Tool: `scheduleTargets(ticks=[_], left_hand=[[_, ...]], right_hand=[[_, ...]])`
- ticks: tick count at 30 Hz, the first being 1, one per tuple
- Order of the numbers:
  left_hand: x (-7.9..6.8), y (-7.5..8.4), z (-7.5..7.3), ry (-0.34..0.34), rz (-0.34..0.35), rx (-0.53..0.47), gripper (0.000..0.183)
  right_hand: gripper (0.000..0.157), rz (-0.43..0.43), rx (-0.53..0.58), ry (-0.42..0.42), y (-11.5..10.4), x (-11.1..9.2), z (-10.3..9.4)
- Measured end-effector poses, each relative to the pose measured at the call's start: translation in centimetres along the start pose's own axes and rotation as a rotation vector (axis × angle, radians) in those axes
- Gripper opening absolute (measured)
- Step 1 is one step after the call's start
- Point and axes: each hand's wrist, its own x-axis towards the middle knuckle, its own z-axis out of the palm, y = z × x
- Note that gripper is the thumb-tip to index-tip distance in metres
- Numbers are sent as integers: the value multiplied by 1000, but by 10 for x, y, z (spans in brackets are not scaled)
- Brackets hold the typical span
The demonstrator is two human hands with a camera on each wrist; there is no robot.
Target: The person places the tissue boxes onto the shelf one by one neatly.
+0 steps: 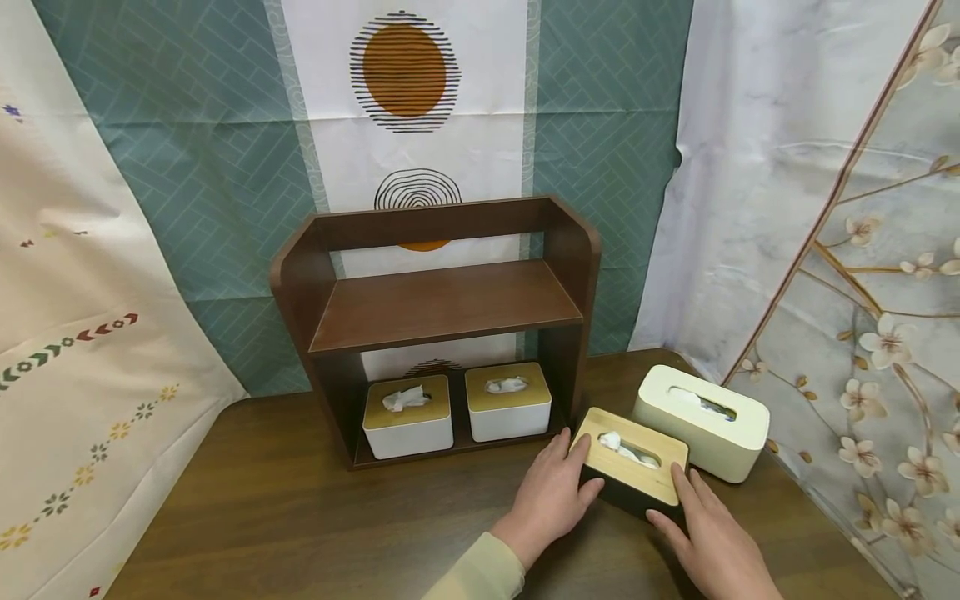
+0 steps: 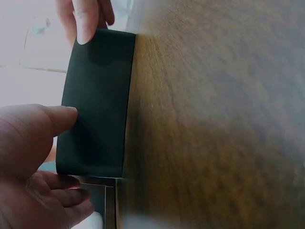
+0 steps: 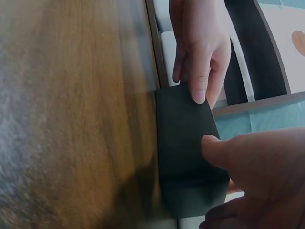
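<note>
A tissue box with a pale wooden lid [image 1: 618, 470] and black sides sits on the table at the right, a white tissue showing in its slot. My left hand [image 1: 551, 492] holds its left end, thumb on the black front [image 2: 97, 95] and fingers around the corner. At the other end my right hand [image 1: 716, 537] grips the right corner; its thumb lies against the front side [image 3: 183, 138] in the right wrist view. The bottom edge of the box is right at the wooden tabletop [image 2: 200, 119].
Close behind the held box stands a cream tissue box [image 1: 720, 450]. To the left is a brown two-tier shelf [image 1: 442, 308]. Two white tissue boxes with wooden lids, one left [image 1: 412, 437] and one right [image 1: 510, 421], sit on its lower level. Patterned cloth [image 1: 210, 167] hangs behind.
</note>
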Motion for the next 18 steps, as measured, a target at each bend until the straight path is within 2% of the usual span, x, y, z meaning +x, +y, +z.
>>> scheduleTargets(ticks=[9,18], left_hand=[[1,-1,2,19,-4,15,61],[-1,-1,0,66,45,20,57]], right_hand=[[82,-32,28,32,-1,-1,5],[74,-27,11,85,-6,-1,7]])
